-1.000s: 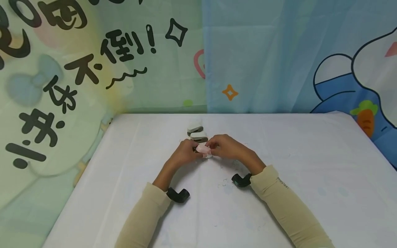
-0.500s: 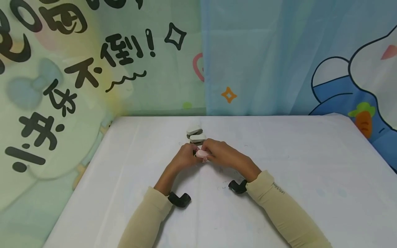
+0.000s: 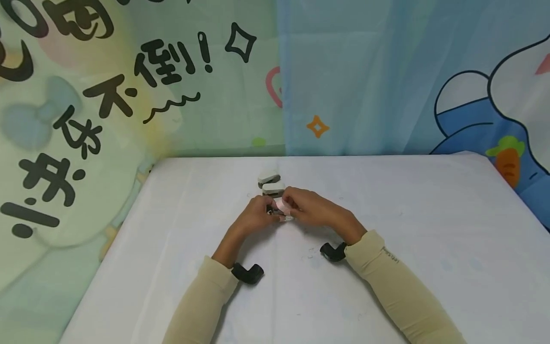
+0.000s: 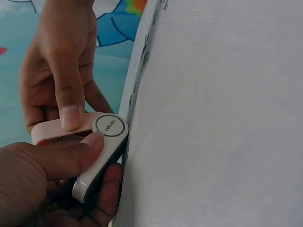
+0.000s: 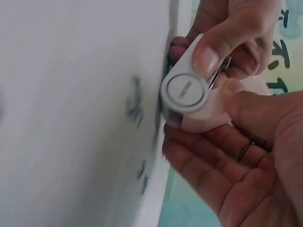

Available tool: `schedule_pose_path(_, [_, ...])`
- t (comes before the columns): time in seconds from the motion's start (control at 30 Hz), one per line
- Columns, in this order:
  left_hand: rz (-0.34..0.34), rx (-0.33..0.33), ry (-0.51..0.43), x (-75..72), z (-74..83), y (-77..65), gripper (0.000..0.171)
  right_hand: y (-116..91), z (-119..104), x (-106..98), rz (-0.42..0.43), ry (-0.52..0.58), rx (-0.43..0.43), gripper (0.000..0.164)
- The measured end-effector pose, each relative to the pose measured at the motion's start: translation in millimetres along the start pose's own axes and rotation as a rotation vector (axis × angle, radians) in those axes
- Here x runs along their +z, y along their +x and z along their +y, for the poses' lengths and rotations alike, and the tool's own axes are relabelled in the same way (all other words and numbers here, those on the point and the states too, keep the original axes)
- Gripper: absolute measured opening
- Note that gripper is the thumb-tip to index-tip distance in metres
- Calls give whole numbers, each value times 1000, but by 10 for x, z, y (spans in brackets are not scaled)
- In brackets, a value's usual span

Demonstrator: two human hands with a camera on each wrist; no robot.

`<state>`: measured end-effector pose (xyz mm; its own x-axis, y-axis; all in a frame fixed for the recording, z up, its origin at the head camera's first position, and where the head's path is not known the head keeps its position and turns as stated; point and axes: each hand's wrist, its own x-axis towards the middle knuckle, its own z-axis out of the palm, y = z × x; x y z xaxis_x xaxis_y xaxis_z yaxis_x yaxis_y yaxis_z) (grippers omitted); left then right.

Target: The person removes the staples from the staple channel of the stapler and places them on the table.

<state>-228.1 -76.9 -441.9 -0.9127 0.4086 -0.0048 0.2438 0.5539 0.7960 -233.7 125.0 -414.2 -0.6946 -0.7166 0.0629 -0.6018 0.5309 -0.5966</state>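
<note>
A small pink-and-white stapler (image 3: 282,206) is held between both hands near the middle of the table's far half. My left hand (image 3: 256,215) grips its white base, thumb beside the round hinge in the left wrist view, where the stapler (image 4: 110,126) is spread at an angle. My right hand (image 3: 311,208) pinches the pink top cover (image 5: 208,112) between thumb and fingers. Between cover and base a metal strip (image 5: 218,73) shows in the right wrist view. Part of the stapler is hidden by the fingers.
Just beyond the hands, two white-and-grey staplers (image 3: 273,188) lie one behind the other. A white cloth covers the table (image 3: 408,215). Printed curtains (image 3: 365,81) hang along its back and left. Black curved mounts (image 3: 248,274) stick out at both wrists.
My right hand closed in on the pink cover, then drew slightly back up with it. The cover is now raised from the base, showing the dark metal inside. My left hand has kept its grip.
</note>
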Motion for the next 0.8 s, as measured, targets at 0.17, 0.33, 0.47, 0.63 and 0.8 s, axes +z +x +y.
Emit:
schedule_pose_path(0.17, [-20, -3, 1, -43, 5, 19, 16, 17, 11, -12, -2, 16, -52, 28])
schedule_pose_path(0.33, [-59, -10, 28, -54, -21, 24, 18, 11, 25, -5, -40, 134, -68, 27])
schedule_pose_path(0.47, [-67, -5, 29, -72, -37, 20, 18, 20, 57, -28, -82, 223, -42, 23])
schedule_pose_path(0.63, [-75, 7, 10, -61, -38, 41, 18, 10, 91, -82, -94, 240, -14, 22])
schedule_pose_path(0.8, [-65, -1, 15, -48, -49, 53, 19, 16, 119, -123, -103, 217, -22, 19])
